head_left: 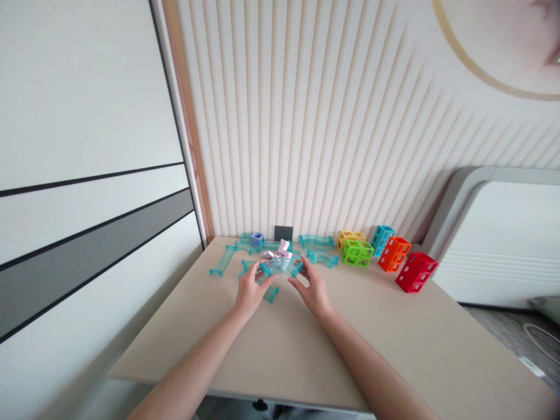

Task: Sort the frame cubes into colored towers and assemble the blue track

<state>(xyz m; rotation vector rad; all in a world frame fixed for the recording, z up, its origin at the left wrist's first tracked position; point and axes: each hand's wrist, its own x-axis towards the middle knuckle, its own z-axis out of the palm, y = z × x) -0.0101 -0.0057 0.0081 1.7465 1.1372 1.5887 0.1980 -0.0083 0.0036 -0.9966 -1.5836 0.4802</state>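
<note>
A curved, see-through teal track piece (282, 266) is held up over the table between my two hands. My left hand (251, 286) grips its left end, thumb and fingers closed on it. At the right end my right hand (312, 289) pinches it the same way. Just behind the piece are several pale pink blocks (284, 246), partly covered by it. Below it, near my left thumb, another teal track piece (271, 293) lies on the table. More teal pieces lie around, one of them a long track piece (224, 260) at the left.
A small purple block frame (257, 239) stands at the back left. Teal track pieces (322, 258) lie right of centre. Yellow, green (357, 252), blue (382, 240), orange (394, 254) and red (417, 272) block frames stand along the table's (350, 338) right. A ribbed wall with a dark socket (283, 233) rises behind.
</note>
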